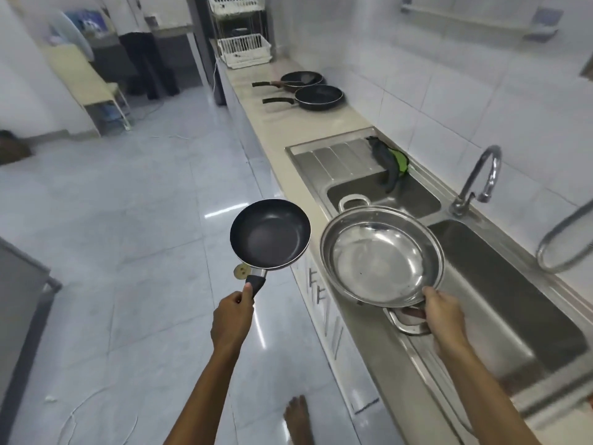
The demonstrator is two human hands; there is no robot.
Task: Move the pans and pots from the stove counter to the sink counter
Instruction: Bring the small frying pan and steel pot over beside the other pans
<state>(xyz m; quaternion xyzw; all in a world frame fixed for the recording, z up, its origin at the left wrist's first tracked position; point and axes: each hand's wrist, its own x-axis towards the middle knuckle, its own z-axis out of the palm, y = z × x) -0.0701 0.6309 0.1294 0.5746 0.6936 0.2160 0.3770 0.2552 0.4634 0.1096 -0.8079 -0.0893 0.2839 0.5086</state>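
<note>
Beside the tabletop (279,175) our left hand (232,313) gripped a black frying pan (270,234); our right hand (444,314) clasped a steel pot (382,256), seemingly above the sink (513,284).

The small frying pan (270,234) is black inside, with a shiny silver bit near its black handle. The big pot (381,259) is shiny silver all over, like a mirror. The sink (500,303) is grey and silver, and so is the tap (481,178). A bright green and dark grey cloth (392,164) lies at the sink's edge. The counter (285,123) is pale cream. Two more pans (313,91) far along it are black. The wall tiles (449,91) are white. The floor (128,220) is shiny light grey. The dish rack (244,49) is white.
</note>
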